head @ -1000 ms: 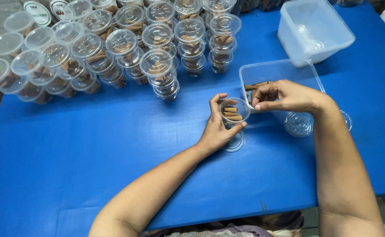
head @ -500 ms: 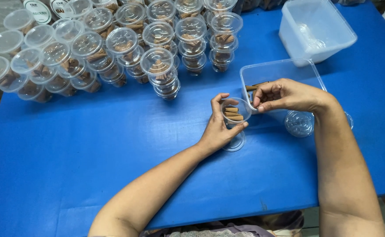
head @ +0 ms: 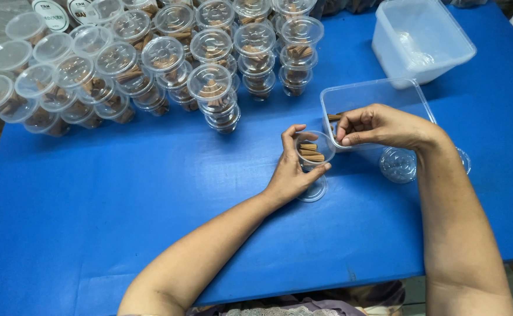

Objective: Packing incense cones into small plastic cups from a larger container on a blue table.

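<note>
My left hand (head: 291, 169) grips a small clear plastic cup (head: 315, 147), tilted toward me, with several brown sticks lying inside it. My right hand (head: 382, 126) rests on the near edge of a shallow clear rectangular tub (head: 373, 93), fingers pinched together right at the cup's rim; whether they pinch a stick is hidden. A few brown sticks (head: 333, 117) show in the tub beside my fingers. A clear round lid (head: 314, 192) lies on the blue table (head: 122, 199) under my left hand, and another lid (head: 398, 165) sits below my right wrist.
Many lidded clear cups (head: 212, 88) filled with brown sticks are stacked across the table's far left and centre. An empty deeper clear tub (head: 423, 36) stands at the far right. The table's near edge runs just in front of my body.
Almost nothing has moved. My right fingers have shifted slightly at the rim of the cup while my left hand keeps holding it.
</note>
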